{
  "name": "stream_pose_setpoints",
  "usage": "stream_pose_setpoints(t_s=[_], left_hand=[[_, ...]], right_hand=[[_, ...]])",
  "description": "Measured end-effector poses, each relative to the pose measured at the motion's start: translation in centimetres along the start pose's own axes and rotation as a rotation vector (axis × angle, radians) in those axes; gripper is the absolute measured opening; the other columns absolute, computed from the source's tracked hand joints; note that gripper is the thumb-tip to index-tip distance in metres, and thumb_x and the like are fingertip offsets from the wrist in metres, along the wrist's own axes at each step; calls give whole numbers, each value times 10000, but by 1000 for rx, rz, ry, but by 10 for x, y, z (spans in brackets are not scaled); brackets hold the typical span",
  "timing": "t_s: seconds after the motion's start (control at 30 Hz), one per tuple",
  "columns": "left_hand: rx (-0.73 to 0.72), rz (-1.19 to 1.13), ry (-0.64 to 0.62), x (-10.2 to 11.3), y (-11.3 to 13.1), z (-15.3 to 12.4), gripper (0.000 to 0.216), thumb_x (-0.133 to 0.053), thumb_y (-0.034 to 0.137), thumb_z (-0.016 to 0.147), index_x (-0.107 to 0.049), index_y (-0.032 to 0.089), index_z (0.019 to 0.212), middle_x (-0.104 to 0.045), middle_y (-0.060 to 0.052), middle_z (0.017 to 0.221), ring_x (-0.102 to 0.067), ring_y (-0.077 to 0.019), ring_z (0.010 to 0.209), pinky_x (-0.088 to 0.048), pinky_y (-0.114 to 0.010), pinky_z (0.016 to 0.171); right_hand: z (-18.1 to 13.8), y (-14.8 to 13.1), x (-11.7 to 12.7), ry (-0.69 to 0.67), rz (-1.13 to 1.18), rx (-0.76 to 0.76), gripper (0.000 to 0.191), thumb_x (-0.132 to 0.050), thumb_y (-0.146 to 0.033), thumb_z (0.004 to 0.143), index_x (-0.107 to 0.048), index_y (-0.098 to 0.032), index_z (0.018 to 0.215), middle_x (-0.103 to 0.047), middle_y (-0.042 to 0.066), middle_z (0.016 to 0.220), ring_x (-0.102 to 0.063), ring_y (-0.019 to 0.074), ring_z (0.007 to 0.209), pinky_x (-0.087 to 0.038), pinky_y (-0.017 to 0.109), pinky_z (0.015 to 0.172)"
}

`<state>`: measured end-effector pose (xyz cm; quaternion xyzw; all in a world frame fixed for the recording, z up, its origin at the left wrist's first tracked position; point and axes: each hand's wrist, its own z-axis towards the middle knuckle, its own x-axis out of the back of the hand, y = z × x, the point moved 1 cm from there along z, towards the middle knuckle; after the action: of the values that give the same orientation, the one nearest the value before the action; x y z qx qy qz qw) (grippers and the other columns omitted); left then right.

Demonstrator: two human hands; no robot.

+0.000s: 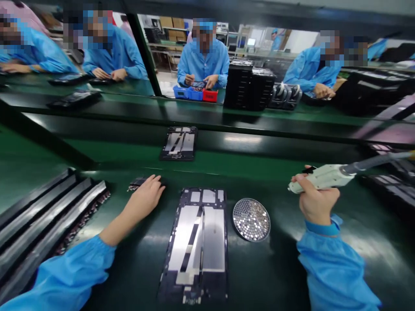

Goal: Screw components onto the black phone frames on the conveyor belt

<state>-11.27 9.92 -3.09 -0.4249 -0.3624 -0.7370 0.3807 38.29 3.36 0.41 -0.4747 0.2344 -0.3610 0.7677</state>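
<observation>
An open tablet point(214, 242), its silver battery cells and dark frame showing, lies flat in front of me. Just left of its top end, my left hand point(149, 193) is palm down, fingers stretched over a small dark part point(136, 183); whether the fingertips touch it I cannot tell. My right hand point(316, 196) is wrapped round a pale electric screwdriver point(327, 176), held above the bench to the right, a grey cable running from its rear. Between the tablet and that hand sits a round dish point(251, 219) of small shiny screws.
Long dark strips with small parts along one edge point(65, 216) lie at the left. Another open tablet point(179, 143) rests beyond, and more devices point(395, 194) lie at the right. Co-workers in blue point(203, 60) sit across the line behind black stacked trays point(240, 86).
</observation>
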Motion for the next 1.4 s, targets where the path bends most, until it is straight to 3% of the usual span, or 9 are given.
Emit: stream_pose_setpoints(t_s=[0.13,0.23,0.33,0.43,0.57,0.7,0.93,1.2,1.4], left_hand=[[71,-129,-26,22,29,15,449,-445,519,957,-750,191,928,-729,-105,1173,-722,-264,1007,-592,-394,938],[122,-475,-188,25,76,30,311,-571,460,897,-769,220,910,-731,-44,1112,-709,-210,961,-583,-326,915],[145,-728,-299,10,120,46,209,-608,350,840,-746,196,811,-725,-52,1029,-705,-183,865,-592,-301,810],[164,-772,-313,-16,141,57,145,-633,279,809,-721,174,855,-725,-41,866,-700,-167,735,-586,-280,690],[138,-768,-322,-42,146,64,224,-678,237,797,-699,163,1008,-702,-10,747,-674,-158,638,-567,-272,627],[18,-733,-324,-49,148,67,53,-688,184,790,-719,170,831,-736,-61,1061,-693,-131,716,-589,-265,713],[-302,-578,-327,-53,147,69,148,-646,210,897,-765,180,980,-753,-68,1139,-706,-188,953,-578,-325,869],[-600,-336,-291,-44,145,47,392,-499,326,1010,-643,110,1304,-600,-177,1405,-508,-362,1343,-381,-552,1077],[-608,-163,-353,-38,140,43,527,-502,445,986,-568,142,1412,-501,-144,1508,-588,-396,1241,-471,-540,987]], right_hand=[[-3,-2,-4,-13,85,-42,292,-870,-324,622,-659,-158,735,-675,32,785,-657,195,682,-586,376,679],[-6,-6,-5,-25,125,-51,285,-877,-301,622,-667,-151,743,-674,29,792,-645,181,669,-571,361,667],[-9,-9,-6,-51,135,-57,288,-879,-305,635,-674,-142,755,-677,37,802,-641,178,658,-557,348,633],[-11,-10,-7,-74,140,-54,299,-881,-312,647,-687,-137,793,-678,40,796,-642,180,660,-554,353,635],[-14,-9,-9,-91,139,-61,313,-883,-324,647,-680,-142,801,-685,50,819,-646,190,679,-563,376,660],[-16,-9,-10,-99,120,-68,322,-874,-340,646,-669,-150,807,-684,58,844,-650,201,693,-568,386,646],[-18,-9,-11,-115,105,-93,341,-879,-352,644,-666,-154,823,-681,49,841,-646,194,690,-573,386,661],[-22,-22,-18,-113,67,-96,393,-835,-347,709,-673,-173,1021,-692,42,916,-689,214,847,-562,404,816],[-29,-59,-31,-192,196,-88,355,-751,-314,744,-605,-195,1045,-655,-17,688,-641,185,669,-534,388,747]])
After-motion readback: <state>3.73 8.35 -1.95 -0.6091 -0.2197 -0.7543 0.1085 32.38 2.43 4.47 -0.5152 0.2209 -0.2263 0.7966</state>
